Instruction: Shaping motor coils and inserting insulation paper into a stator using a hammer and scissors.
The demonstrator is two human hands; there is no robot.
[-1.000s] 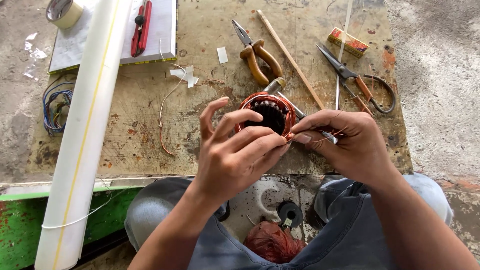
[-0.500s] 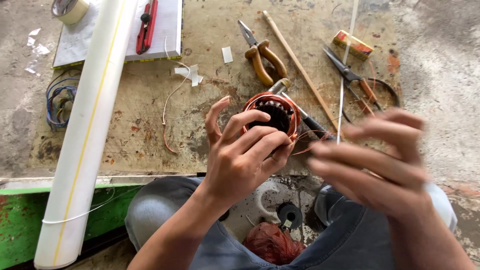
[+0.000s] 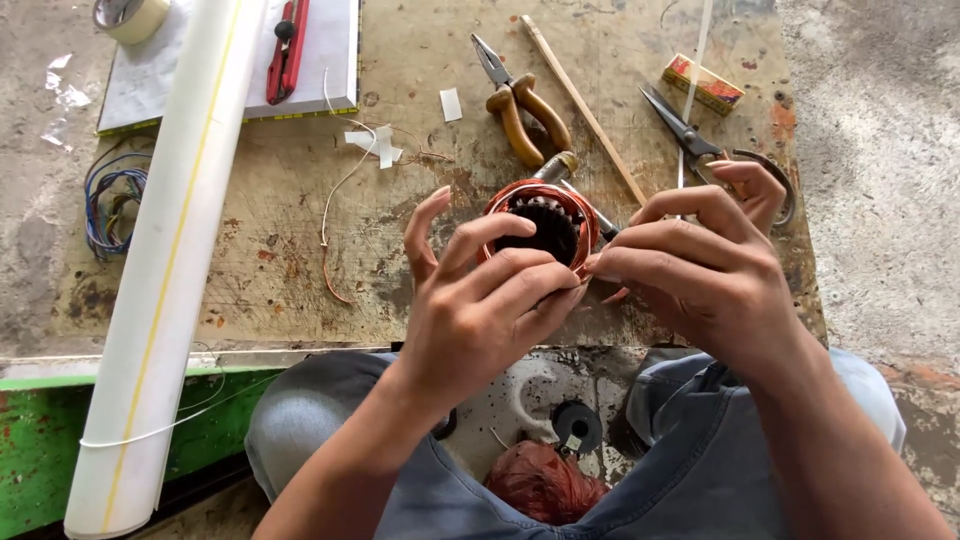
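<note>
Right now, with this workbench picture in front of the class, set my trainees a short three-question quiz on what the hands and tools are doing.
1. True or false: the left hand grips the copper-wound stator.
2. Which tool lies nearest beyond the stator? A) the brown-handled pliers B) the red utility knife C) the tape roll
3. Fill in: the right hand pinches a thin white ____ that runs up across the scissors.

Key: 1 true; 2 A; 3 strip.
</note>
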